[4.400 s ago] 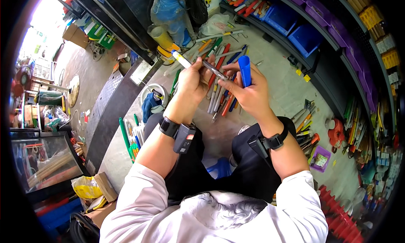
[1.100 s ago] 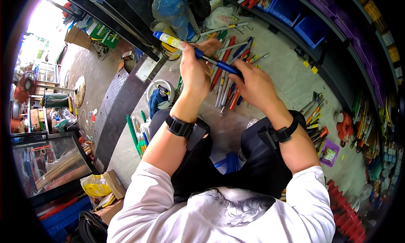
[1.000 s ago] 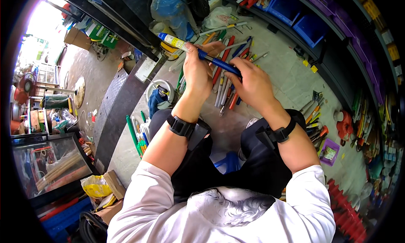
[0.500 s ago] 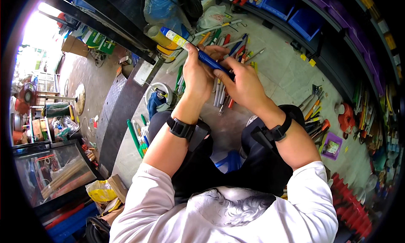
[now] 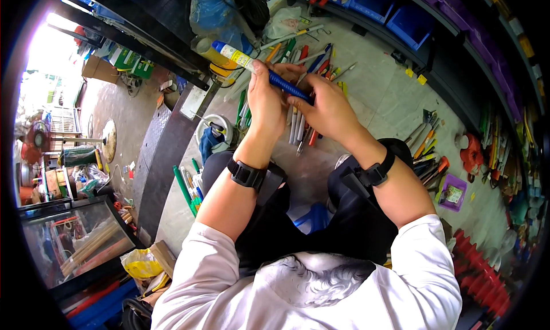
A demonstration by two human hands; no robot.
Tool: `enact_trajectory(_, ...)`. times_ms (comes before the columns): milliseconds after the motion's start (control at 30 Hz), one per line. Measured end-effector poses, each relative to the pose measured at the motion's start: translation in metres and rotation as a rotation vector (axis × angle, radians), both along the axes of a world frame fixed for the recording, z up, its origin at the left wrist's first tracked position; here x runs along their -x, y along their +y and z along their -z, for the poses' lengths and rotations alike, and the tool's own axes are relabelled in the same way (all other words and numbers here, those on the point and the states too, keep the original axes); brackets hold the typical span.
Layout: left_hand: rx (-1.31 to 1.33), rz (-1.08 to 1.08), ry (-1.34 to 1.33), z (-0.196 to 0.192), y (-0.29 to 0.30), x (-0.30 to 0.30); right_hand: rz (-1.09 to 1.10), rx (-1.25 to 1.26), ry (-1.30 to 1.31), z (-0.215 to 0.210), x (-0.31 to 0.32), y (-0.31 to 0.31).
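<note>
Both of my hands are on a long blue stick-shaped tool (image 5: 240,59) held out in front of me at a slant. Its far end has a blue tip and a white and yellow label; the near part is ribbed blue. What kind of tool it is, I cannot make out. My left hand (image 5: 266,103) wraps round its middle, with the thumb along the label. My right hand (image 5: 331,105) grips the near right end, fingers partly hidden. Below the hands a loose heap of long slim tools (image 5: 297,125) in grey, red, green and orange lies on the floor.
A white bucket (image 5: 207,129) with a blue cloth stands left of my knees. Green-handled tools (image 5: 184,189) lie nearer. A purple basket (image 5: 452,193) and a red item (image 5: 471,152) sit on the right. Shelving with blue bins (image 5: 410,27) runs along the far right.
The blue tool has turned slightly in my hands and its ribbed side shows more. My hands have barely shifted. The whole view has moved a little.
</note>
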State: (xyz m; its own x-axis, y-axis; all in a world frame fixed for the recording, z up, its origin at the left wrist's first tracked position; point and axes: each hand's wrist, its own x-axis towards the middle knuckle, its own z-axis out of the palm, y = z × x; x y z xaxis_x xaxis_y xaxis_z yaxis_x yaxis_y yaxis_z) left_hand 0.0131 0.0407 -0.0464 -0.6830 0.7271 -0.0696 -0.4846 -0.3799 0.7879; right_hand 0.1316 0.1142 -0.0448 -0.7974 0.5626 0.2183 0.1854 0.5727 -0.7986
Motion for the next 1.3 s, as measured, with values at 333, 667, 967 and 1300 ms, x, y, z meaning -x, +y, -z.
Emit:
enact_trajectory(333, 0.032, 0.122, 0.074, -0.009, -0.004, -0.007, -0.235, 1.262, -0.023, -0.007, -0.008, 0.019)
enact_trajectory(667, 0.029, -0.019, 0.0, 0.005, -0.005, 0.016, 0.099, -0.026, 0.037, -0.006, -0.001, -0.003)
enact_trajectory(967, -0.021, -0.07, 0.006, 0.0, -0.003, 0.007, 0.142, 0.125, 0.185, -0.008, 0.004, -0.009)
enact_trajectory(1300, -0.013, -0.025, -0.015, 0.0, -0.006, 0.008, -0.145, 1.39, 0.045, -0.009, -0.005, 0.014)
